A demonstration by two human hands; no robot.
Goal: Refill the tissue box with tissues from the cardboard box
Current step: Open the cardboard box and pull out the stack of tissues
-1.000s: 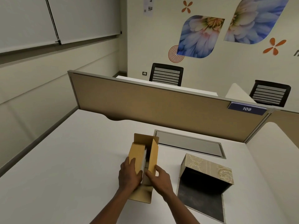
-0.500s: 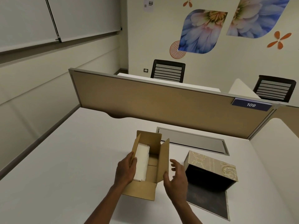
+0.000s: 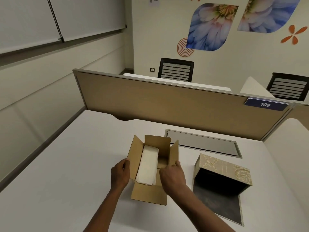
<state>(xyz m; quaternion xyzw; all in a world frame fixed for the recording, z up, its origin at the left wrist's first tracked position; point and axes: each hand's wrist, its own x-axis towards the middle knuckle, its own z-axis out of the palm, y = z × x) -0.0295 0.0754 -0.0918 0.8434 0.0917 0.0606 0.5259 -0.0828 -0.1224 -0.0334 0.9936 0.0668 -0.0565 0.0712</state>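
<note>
- The cardboard box (image 3: 149,171) sits open on the white bench (image 3: 66,164), its flaps standing up, with a stack of white tissues (image 3: 148,165) lying along its left half.
- The left hand (image 3: 120,174) holds the left flap back, fingers wrapped on its outer face.
- The right hand (image 3: 173,176) reaches over the right flap into the box, fingers curled downward (whether they pinch anything, I cannot tell).
- Just to the right stands the tissue box (image 3: 224,173), patterned beige, its dark hollow inside facing the person and its lid (image 3: 219,205) lying flat.
- Beyond them are a grey cable hatch (image 3: 202,144) and a tan partition (image 3: 167,108) marked 109.
</note>
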